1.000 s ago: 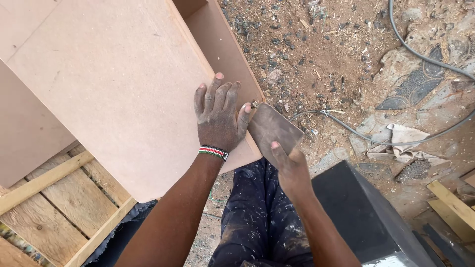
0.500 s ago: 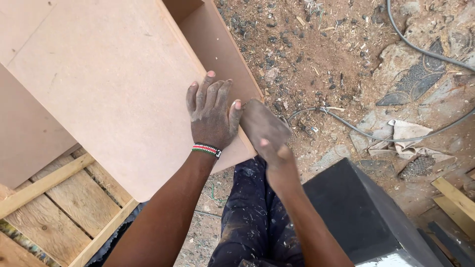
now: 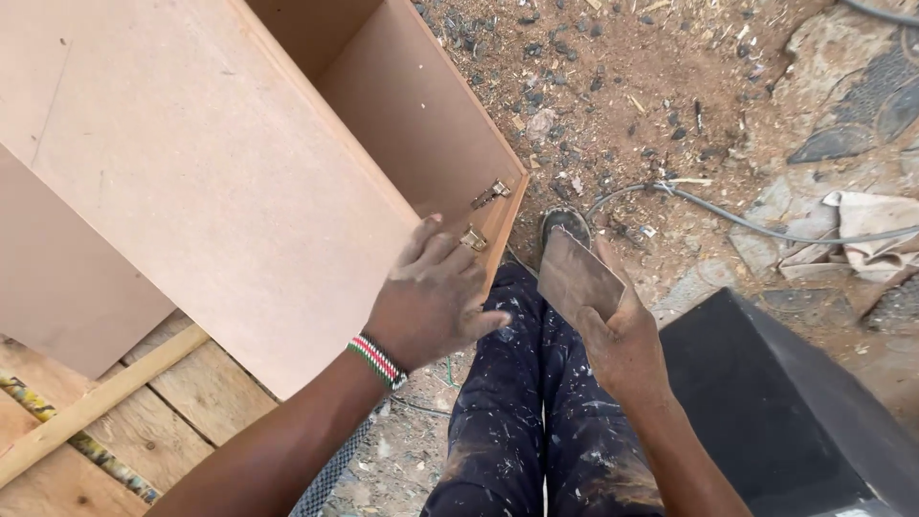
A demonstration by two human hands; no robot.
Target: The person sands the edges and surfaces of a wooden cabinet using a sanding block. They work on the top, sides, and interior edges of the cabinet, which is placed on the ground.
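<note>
My left hand (image 3: 431, 297) lies flat, fingers spread, on the near corner of a light brown board cabinet (image 3: 220, 172) resting on a wooden bench. A striped bracelet is on that wrist. Two small brass hinges (image 3: 481, 213) sit on the cabinet's front edge just beyond my fingertips. My right hand (image 3: 617, 330) holds a flat brown piece of sandpaper (image 3: 577, 278) to the right of the cabinet, above my paint-spattered dark trousers (image 3: 526, 421). The sandpaper is apart from the board.
A wooden pallet bench (image 3: 182, 402) with a loose slat (image 3: 96, 407) lies under the cabinet. A black box (image 3: 795, 402) stands at the right by my leg. Dirt ground with wood chips, a grey cable (image 3: 737, 220) and crumpled rags (image 3: 871, 230) stretches beyond.
The view has shifted, showing the cabinet's open inside and hinges. My right hand with the sandpaper has pulled off the board's edge toward the right. My left hand stays on the corner.
</note>
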